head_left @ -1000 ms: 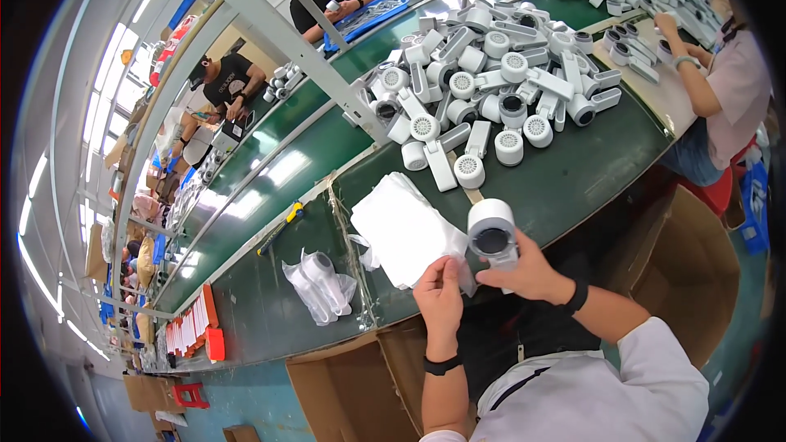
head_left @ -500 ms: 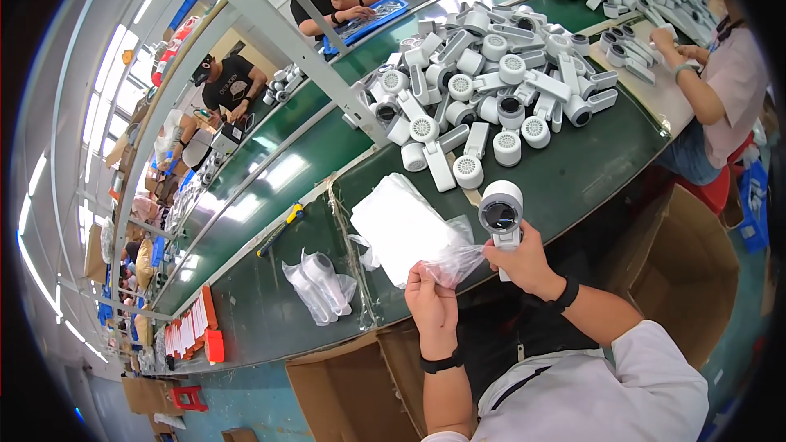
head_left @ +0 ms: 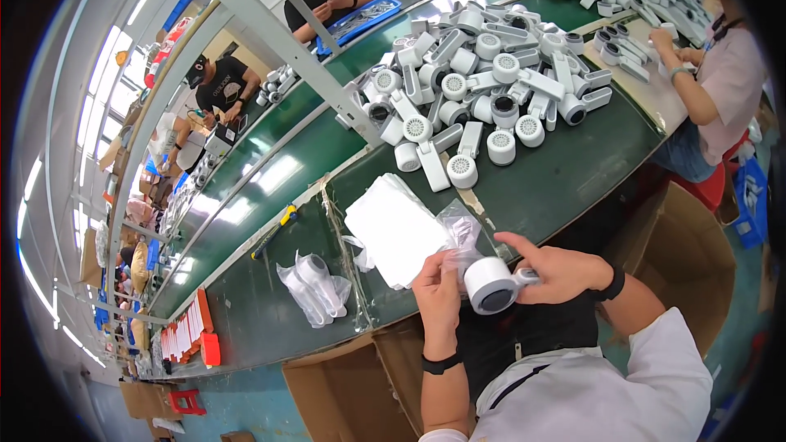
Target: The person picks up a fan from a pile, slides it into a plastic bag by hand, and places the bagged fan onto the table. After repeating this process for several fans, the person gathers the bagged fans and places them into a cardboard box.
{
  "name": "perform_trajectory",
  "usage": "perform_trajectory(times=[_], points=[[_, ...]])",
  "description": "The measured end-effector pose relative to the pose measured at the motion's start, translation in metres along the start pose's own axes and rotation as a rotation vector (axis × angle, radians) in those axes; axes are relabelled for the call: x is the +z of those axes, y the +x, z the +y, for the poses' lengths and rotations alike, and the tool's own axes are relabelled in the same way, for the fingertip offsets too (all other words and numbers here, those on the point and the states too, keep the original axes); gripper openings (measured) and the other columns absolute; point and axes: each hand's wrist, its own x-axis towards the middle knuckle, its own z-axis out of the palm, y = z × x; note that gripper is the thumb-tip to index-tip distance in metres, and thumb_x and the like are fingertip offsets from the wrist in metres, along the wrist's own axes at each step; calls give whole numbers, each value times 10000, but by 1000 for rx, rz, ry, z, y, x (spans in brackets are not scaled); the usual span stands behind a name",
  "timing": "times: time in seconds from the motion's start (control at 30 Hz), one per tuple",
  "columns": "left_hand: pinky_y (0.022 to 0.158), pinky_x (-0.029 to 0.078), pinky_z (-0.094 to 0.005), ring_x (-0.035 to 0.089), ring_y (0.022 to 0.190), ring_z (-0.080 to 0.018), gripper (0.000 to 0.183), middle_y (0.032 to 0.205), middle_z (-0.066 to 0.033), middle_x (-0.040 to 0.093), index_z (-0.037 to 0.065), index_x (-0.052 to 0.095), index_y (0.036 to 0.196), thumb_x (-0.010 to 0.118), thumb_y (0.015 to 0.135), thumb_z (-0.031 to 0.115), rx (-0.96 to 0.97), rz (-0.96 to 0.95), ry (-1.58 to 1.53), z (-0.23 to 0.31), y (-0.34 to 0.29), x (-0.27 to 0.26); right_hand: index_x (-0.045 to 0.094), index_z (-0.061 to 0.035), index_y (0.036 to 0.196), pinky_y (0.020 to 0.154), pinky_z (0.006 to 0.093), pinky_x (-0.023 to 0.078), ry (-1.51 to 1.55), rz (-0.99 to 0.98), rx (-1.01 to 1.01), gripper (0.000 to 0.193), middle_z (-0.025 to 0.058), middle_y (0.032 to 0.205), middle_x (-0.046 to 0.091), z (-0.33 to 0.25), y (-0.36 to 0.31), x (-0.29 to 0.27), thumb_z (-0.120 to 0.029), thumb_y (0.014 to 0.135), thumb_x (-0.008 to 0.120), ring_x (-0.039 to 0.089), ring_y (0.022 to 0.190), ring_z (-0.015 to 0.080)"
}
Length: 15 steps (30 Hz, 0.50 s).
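The white handheld device (head_left: 490,285) is in front of the person's body, at the near edge of the green table (head_left: 565,184). Its round head is turned down toward the person, and the dark round face shows. The right hand (head_left: 565,276) holds it by the short visible part of the handle, with the fingers closed around this part, while one finger is stretched out, away from the device. The left hand (head_left: 440,290) has a narrow grip: its fingertips pinch a clear plastic bag (head_left: 464,233), just beside the head of the device. The bag is crumpled and reaches up over the table (whether the device is partly inside its opening, I cannot tell).

Next to the left hand, a stack of white sheets (head_left: 393,229) lies on the table. To the left of it there are wrapped devices (head_left: 315,288), lying in clear plastic, and farther out a yellow-handled tool (head_left: 274,231). Beyond the stack rises a big pile of similar devices (head_left: 483,74), lying in many directions. At the left end of the table stands an orange holder (head_left: 210,349) with white papers near it. On the right side, an open cardboard box (head_left: 696,254) is below the table edge, and a co-worker (head_left: 725,106) in a light pink top sits behind it, with both hands at other devices.
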Motion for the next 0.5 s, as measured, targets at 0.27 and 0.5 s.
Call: perform_trajectory(times=[0.27, 0.5], points=[[749, 463, -220, 572, 875, -90, 132, 1036, -29, 628, -21, 675, 1039, 619, 937, 42, 50, -211, 138, 1, 6, -6, 71, -159, 1558, 583, 320, 526, 0, -257, 213, 843, 102, 782, 648, 3, 25, -3, -312, 904, 580, 639, 609, 191], [704, 453, -215, 568, 817, -102, 117, 956, -40, 607, -16, 682, 1012, 633, 919, 36, 386, -58, 383, 11, -8, 11, 122, -144, 1549, 552, 260, 518, 376, 158, 245, 772, 81, 958, 639, 9, 32, 29, -167, 936, 591, 632, 634, 125]])
